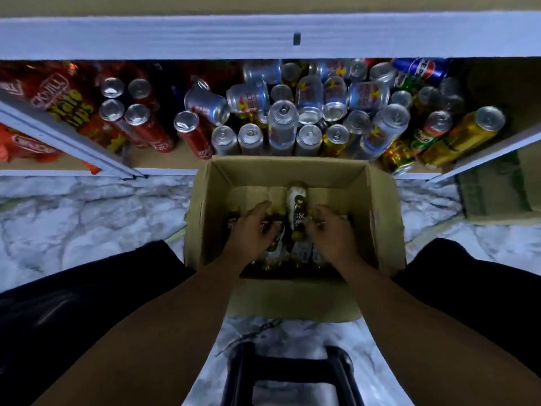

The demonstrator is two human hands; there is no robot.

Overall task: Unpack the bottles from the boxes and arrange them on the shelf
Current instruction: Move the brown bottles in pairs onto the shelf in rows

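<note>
I have a single view: a wide-angle camera on the person's head, pitched steeply down and slightly forward. It sits close above the open box [292, 174], which fills mid-frame; the shelf [205, 36] bows across the top, the floor [87, 218] showing either side.

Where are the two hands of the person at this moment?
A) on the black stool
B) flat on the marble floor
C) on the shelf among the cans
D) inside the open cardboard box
D: the left hand and the right hand both reach among the bottles inside the cardboard box.
</note>
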